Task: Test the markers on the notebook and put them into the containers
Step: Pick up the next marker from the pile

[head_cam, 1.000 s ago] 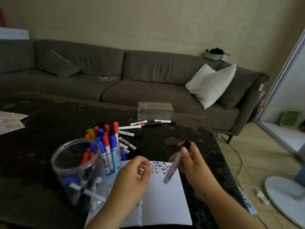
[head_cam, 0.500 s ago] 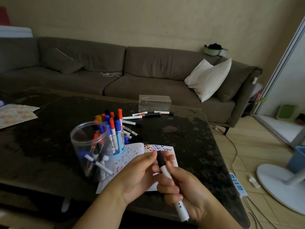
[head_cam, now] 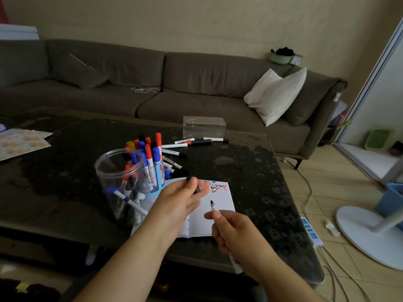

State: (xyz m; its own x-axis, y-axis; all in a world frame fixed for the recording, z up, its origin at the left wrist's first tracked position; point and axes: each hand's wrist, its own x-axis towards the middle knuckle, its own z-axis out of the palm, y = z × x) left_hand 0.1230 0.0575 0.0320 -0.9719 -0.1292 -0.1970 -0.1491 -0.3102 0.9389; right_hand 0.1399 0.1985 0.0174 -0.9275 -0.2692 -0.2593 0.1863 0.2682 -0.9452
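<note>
A clear jar (head_cam: 118,182) of markers stands just left of the left hand (head_cam: 182,205), which pinches a black cap (head_cam: 194,186) over the open notebook (head_cam: 214,211); the right hand (head_cam: 236,232) grips the uncapped marker (head_cam: 214,211), tip raised above the page.

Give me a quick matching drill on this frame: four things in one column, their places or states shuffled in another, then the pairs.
Things:
1. black cap
2. uncapped marker
3. round clear jar
4. clear box

Places or states:
A. at the table's far edge, near the sofa
B. pinched in the left hand
C. left of the notebook, markers inside
D. gripped in the right hand, tip up over the page

Pairs: 1-B, 2-D, 3-C, 4-A
</note>
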